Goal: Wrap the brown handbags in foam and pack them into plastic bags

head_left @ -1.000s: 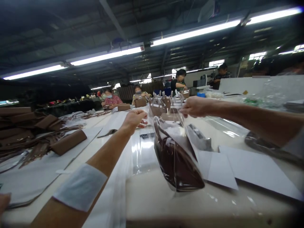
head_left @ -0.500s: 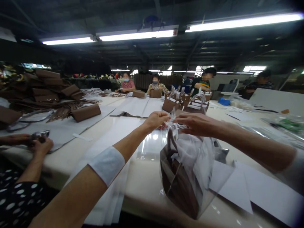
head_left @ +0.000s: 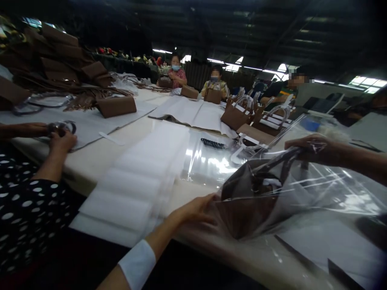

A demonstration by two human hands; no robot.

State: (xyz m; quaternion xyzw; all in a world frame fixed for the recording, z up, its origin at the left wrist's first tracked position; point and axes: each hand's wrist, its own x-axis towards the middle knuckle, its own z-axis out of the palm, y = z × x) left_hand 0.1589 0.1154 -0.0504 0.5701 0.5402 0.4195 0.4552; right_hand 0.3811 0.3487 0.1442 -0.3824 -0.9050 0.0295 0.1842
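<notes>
A brown handbag [head_left: 250, 201] lies tilted inside a clear plastic bag [head_left: 320, 185] near the table's front edge. My right hand [head_left: 308, 147] is closed on the plastic and what looks like the handbag's handle, up at the right. At the lower left side of the handbag is my left hand [head_left: 201, 209], its fingers apart against the plastic. Clear plastic sheets [head_left: 199, 161] lie flat just behind the handbag.
White sheets [head_left: 130, 181] are stacked left of centre. Several brown bags [head_left: 237, 114] stand at the back. At the left, a co-worker's hands [head_left: 62, 139] hold a wrapped item beside a brown pile [head_left: 60, 60]. Other people sit across the table.
My hands have moved apart, the left down to the handbag's side, the right outward to the right. The handbag has tipped over and the plastic is spread wider. The view has shifted.
</notes>
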